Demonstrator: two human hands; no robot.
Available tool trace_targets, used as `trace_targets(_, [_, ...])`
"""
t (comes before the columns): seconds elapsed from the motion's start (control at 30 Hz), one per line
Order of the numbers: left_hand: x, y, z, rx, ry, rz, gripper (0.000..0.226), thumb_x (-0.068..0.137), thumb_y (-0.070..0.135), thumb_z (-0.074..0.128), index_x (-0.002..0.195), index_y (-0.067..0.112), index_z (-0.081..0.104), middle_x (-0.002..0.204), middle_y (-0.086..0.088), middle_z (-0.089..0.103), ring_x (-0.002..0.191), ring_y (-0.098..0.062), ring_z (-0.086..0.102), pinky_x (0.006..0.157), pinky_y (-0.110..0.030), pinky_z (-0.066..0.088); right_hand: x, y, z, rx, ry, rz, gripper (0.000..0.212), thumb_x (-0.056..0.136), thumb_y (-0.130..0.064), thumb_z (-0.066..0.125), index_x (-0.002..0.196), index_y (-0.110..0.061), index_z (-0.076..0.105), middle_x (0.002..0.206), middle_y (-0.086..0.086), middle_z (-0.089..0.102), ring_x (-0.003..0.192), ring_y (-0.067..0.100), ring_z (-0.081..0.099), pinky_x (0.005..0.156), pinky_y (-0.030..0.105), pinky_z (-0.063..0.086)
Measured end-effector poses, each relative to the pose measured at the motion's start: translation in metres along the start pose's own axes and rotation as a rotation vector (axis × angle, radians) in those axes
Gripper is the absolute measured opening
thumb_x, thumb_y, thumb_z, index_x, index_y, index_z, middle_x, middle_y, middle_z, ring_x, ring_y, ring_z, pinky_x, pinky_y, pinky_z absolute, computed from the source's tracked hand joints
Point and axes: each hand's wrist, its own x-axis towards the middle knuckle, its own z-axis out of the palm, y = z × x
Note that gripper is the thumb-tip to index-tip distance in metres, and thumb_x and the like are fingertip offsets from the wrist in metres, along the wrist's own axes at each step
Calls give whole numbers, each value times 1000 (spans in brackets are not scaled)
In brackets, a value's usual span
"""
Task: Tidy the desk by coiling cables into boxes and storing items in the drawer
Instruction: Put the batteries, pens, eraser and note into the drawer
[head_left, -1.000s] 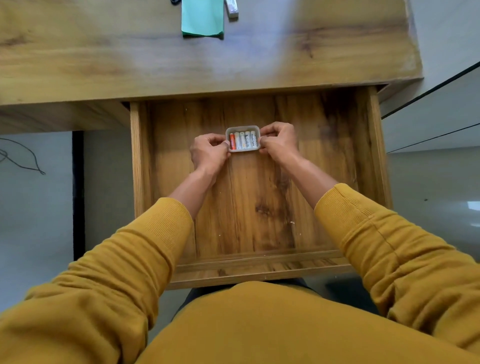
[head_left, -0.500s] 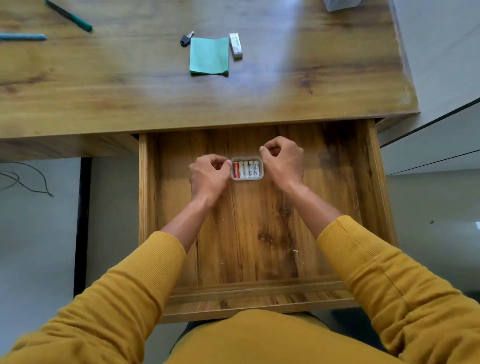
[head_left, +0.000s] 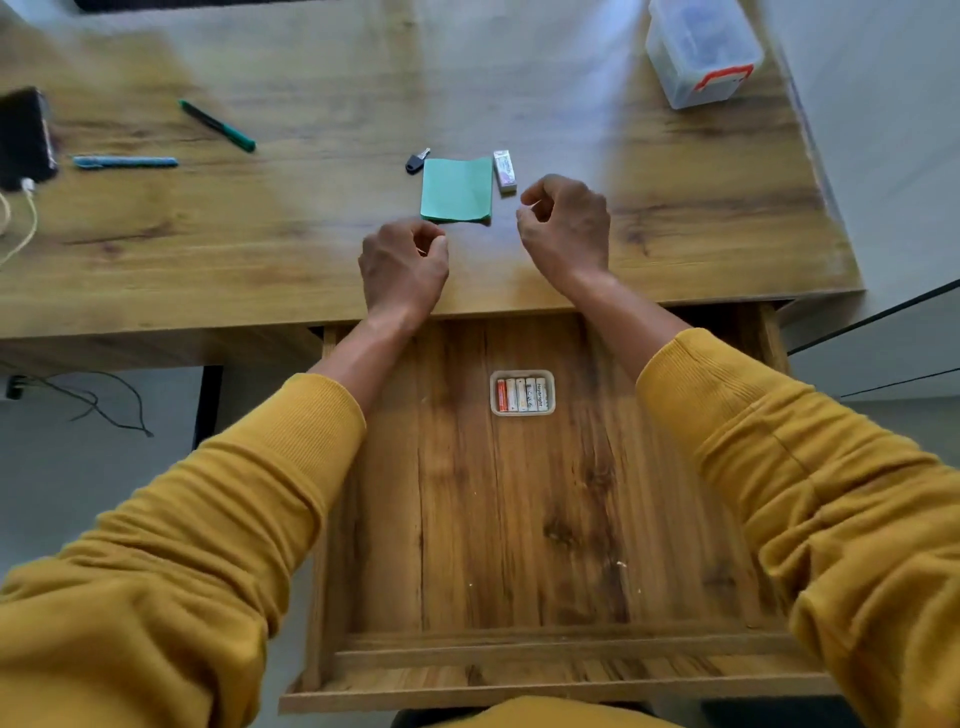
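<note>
The wooden drawer (head_left: 519, 519) stands pulled out below the desk (head_left: 311, 249). A small clear tray of batteries (head_left: 522, 393) lies alone on the drawer floor near its back. Both hands hover over the desk's front edge, holding nothing. My left hand (head_left: 402, 267) has loosely curled fingers just below a green pad of sticky notes (head_left: 457, 191). My right hand (head_left: 566, 226) is loosely curled to the right of the pad, beside a white eraser (head_left: 504, 171). A small black key (head_left: 417, 160) lies left of the pad.
A green pen (head_left: 218, 126) and a blue pen (head_left: 124, 162) lie at the left of the desk. A black phone (head_left: 23, 137) with a white cable (head_left: 21, 228) sits at the far left edge. A clear lidded box (head_left: 701, 49) stands at the back right.
Both hands let go of the battery tray, left it in the drawer and rose to the desk top near the green pad. The view tilted up to show more of the desk.
</note>
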Motion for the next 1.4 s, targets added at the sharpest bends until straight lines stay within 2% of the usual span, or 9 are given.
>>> trace_targets(0.1, [28, -4, -2, 70, 13, -31, 21, 100, 26, 68, 115, 17, 81, 115, -3, 80, 105, -15, 73, 86, -19, 48, 20, -4, 7, -30, -26, -2, 20, 94, -19, 66, 111, -16, 77, 106, 3, 80, 98, 19, 73, 80, 22, 48])
trace_targets(0.23, [62, -12, -2, 167, -56, 42, 23, 100, 23, 65, 117, 15, 79, 116, -6, 78, 107, -22, 72, 95, -30, 53, 46, -3, 22, -55, -53, -22, 24, 94, -22, 66, 115, -16, 74, 109, 3, 76, 101, 22, 70, 87, 32, 54])
trace_targets(0.37, [94, -23, 1, 211, -71, 70, 30, 98, 25, 62, 120, 13, 76, 116, -10, 75, 106, -29, 71, 97, -39, 56, 73, 3, 38, -82, -121, -35, 40, 90, -15, 67, 130, -16, 68, 129, 6, 65, 111, 25, 65, 88, 27, 49])
trace_targets(0.6, [139, -28, 19, 236, -118, 62, 43, 99, 31, 63, 141, 18, 67, 137, -14, 64, 125, -34, 62, 109, -38, 47, 98, 7, 50, -241, -415, -174, 72, 93, -13, 63, 161, -23, 39, 166, -4, 35, 147, 27, 35, 118, 35, 35])
trace_targets(0.8, [153, -33, 27, 279, -159, 134, 31, 104, 34, 62, 130, 23, 74, 129, -14, 59, 119, -37, 63, 103, -37, 49, 109, 7, 50, -306, -469, -197, 70, 89, -5, 53, 157, -17, 43, 158, 2, 46, 142, 33, 37, 114, 38, 38])
trace_targets(1.1, [147, -34, 25, 269, -41, 93, 16, 99, 27, 73, 110, 16, 76, 124, -7, 68, 114, -25, 66, 96, -29, 49, 89, 10, 46, -212, -291, -208, 66, 85, -3, 62, 149, -15, 54, 147, 4, 57, 134, 29, 46, 107, 33, 44])
trace_targets(1.2, [135, -35, 19, 180, 11, 16, 12, 94, 26, 76, 105, 20, 78, 113, 0, 77, 109, -19, 70, 96, -28, 52, 72, 10, 39, -108, -235, -229, 62, 82, -8, 68, 144, -11, 60, 140, 7, 63, 126, 25, 56, 98, 25, 44])
trace_targets(1.33, [96, -35, 8, -32, 89, -84, 12, 92, 30, 77, 102, 23, 78, 103, 8, 78, 97, -11, 73, 92, -29, 58, 36, 11, 30, 28, -139, -321, 49, 85, -13, 68, 134, -10, 65, 126, 8, 67, 110, 18, 64, 85, 34, 60])
trace_targets(1.4, [59, -29, 3, -209, 99, -120, 13, 94, 28, 79, 104, 20, 77, 98, 8, 77, 82, -6, 75, 80, -32, 65, 10, 13, 25, 65, -125, -324, 49, 86, -13, 71, 135, -7, 64, 126, 11, 66, 109, 18, 65, 85, 21, 58])
